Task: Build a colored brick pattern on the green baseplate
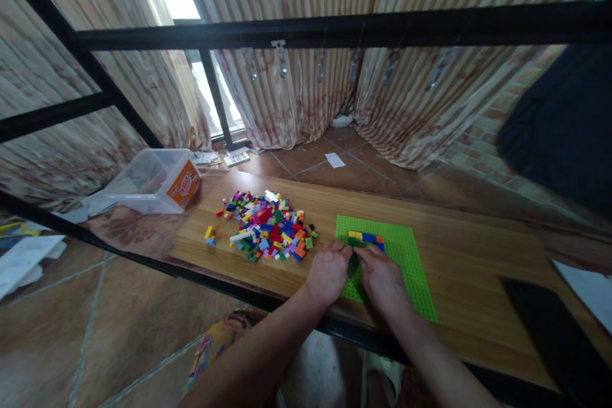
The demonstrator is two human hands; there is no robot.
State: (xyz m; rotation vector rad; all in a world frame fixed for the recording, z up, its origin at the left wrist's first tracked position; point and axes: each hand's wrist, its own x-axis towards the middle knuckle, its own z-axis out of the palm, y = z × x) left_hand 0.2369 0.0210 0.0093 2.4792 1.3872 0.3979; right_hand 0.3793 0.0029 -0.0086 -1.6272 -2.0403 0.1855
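Left hand: your left hand (329, 273) is over the near-left edge of the green baseplate (412, 271), fingers curled inward, fingertips at a dark green brick (354, 242).
Right hand: your right hand (382, 275) is over the baseplate's middle, fingers bent toward the left ones, tips at the same spot.
Hand state: fingertips close together; can't tell whether you pinch the brick or just press it, your fingers hide most of it.
Baseplate: flat on the wooden table (471, 268), right of the loose bricks, bare studs showing right of your right hand.
Built bricks: yellow, blue and orange row (367, 238) on the baseplate, just beyond your fingertips; the dark green brick is on its near side.
Loose bricks: mixed-color pile (272, 227) to the left of your left hand, apart from the baseplate.
Stray bricks: small yellow and light blue group (210, 234), left of the pile.
Box: clear plastic box (143, 201) with an orange label (185, 186), past the table's left end.
Right end: dark flat panel (545, 328), white paper (588, 290) beside it.
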